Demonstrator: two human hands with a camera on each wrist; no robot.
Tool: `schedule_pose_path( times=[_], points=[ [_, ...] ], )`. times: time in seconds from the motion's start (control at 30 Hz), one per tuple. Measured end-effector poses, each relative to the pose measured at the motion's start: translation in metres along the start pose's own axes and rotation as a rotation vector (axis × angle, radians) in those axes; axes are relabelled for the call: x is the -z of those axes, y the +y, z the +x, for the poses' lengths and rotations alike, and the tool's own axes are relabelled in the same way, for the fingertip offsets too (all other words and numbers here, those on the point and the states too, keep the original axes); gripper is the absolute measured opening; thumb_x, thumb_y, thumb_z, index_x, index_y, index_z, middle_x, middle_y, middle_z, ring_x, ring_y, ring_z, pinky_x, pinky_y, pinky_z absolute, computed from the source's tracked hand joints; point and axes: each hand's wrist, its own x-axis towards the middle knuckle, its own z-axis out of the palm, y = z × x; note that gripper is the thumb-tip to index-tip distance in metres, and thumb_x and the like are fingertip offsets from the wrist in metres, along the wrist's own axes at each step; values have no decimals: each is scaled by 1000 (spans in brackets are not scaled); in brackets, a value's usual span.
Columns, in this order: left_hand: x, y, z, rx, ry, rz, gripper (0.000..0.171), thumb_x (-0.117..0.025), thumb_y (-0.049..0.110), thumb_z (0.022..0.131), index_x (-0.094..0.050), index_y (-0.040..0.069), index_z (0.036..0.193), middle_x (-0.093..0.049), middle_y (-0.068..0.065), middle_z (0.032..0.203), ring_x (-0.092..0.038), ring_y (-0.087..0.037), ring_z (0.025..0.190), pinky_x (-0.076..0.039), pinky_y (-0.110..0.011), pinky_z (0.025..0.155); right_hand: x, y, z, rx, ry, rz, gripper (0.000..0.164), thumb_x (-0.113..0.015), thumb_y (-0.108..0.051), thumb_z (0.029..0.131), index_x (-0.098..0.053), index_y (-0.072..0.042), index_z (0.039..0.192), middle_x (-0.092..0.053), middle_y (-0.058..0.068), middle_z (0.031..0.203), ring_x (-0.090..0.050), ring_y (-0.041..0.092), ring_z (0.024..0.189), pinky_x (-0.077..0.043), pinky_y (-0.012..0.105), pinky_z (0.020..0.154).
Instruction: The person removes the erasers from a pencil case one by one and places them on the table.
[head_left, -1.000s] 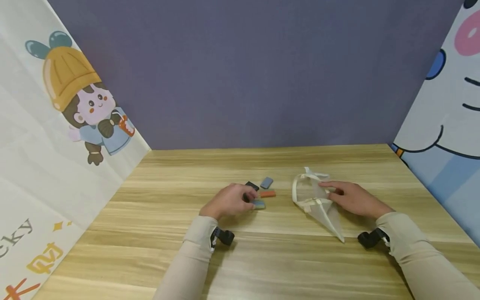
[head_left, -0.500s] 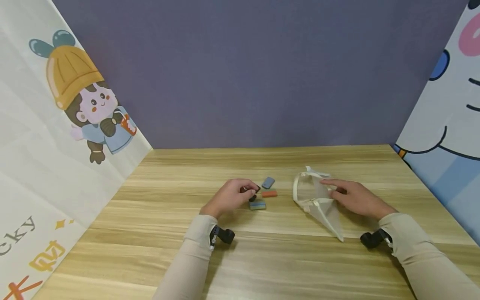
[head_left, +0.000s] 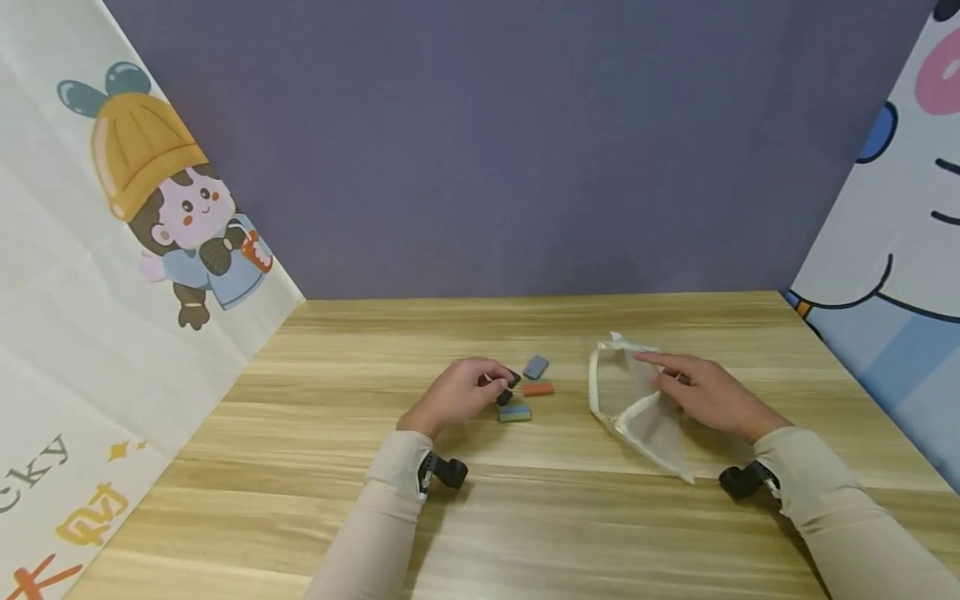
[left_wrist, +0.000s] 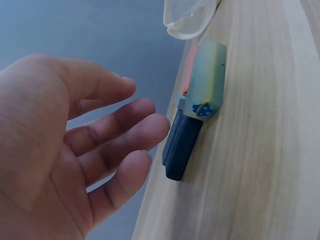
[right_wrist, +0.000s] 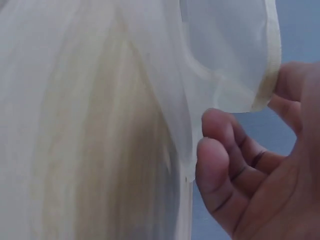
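My left hand [head_left: 457, 393] hovers over two small black blocks [head_left: 505, 397], partly hiding them. In the left wrist view its fingers are loosely bent, with nothing in the palm, apart from the dark block [left_wrist: 183, 145]. A striped blue-yellow block [head_left: 514, 413], eraser-like, lies just nearer. Right of the fingertips are an orange-red block [head_left: 537, 389] and a grey-blue block [head_left: 536, 367]. My right hand [head_left: 708, 393] holds a white, see-through mesh bag [head_left: 593, 383] at its open rim, index finger stretched along the mouth. In the right wrist view, trim hides the gripping fingertips.
The wooden tabletop [head_left: 465, 533] runs back to a grey-purple panel [head_left: 525, 150]. Printed white sheets stand at the left [head_left: 45, 250] and right [head_left: 885, 250]. A small black camera is strapped to each wrist.
My left hand has moved slightly back from the striped block to the black blocks, uncovering the striped one. The bag's near rim has shifted and straightened beside my right thumb.
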Motion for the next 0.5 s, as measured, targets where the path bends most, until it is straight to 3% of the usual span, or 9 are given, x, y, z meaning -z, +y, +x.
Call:
schedule_pose_path(
  times=[0.23, 0.37, 0.5],
  points=[
    [2, -1, -1, 20, 12, 34, 22, -58, 28, 103, -74, 19, 116, -67, 10, 106, -60, -12, 89, -50, -35, 75, -1, -4, -3, -14, 44, -37, 51, -42, -47, 107, -38, -33, 155, -53, 4, 76, -47, 18, 61, -42, 35, 61],
    [3, -2, -1, 26, 23, 46, 22, -59, 28, 103, -74, 18, 116, -67, 8, 106, -61, -12, 90, -50, -36, 77, -1, -3, -3, -26, 44, -15, 52, -42, -48, 106, -35, -35, 156, -53, 6, 70, -51, 19, 61, -43, 34, 57],
    [4, -4, -1, 19, 37, 51, 21, -59, 26, 102, -74, 16, 114, -68, 7, 105, -61, -12, 90, -50, -36, 78, 1, -3, -3, -23, 53, -21, 52, -43, -47, 106, -36, -33, 156, -54, 8, 74, -52, 18, 65, -43, 33, 57]
  ],
)
